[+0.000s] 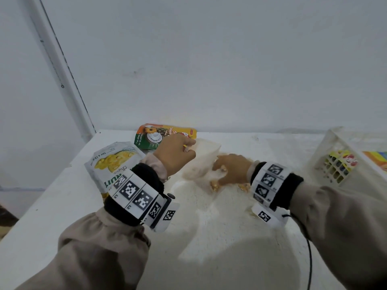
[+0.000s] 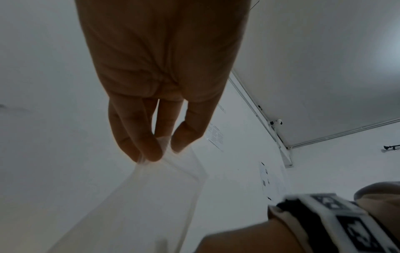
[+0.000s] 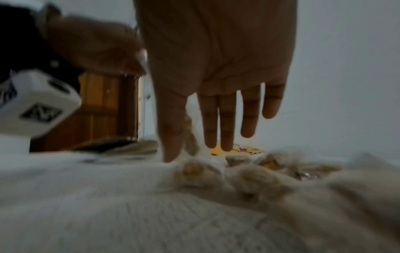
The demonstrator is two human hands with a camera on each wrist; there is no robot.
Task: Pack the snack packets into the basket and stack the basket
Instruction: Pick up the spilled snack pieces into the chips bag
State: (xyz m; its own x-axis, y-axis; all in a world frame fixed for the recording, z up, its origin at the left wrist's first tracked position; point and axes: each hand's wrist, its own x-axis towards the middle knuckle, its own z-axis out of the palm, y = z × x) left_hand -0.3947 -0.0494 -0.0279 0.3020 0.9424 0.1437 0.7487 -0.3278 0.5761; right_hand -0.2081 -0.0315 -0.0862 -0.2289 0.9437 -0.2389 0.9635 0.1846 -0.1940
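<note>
Snack packets lie on your white table (image 1: 62, 206): a white chips packet (image 1: 113, 162) at the left, an orange packet (image 1: 165, 132) behind your left hand (image 1: 176, 155). That hand pinches the top edge of a clear bag (image 1: 201, 162) between fingertips (image 2: 151, 150) and thumb. Your right hand (image 1: 232, 170) rests on the bag's lower end, fingers (image 3: 225, 123) straight. At the far right stands the white basket (image 1: 335, 164) with packets inside.
</note>
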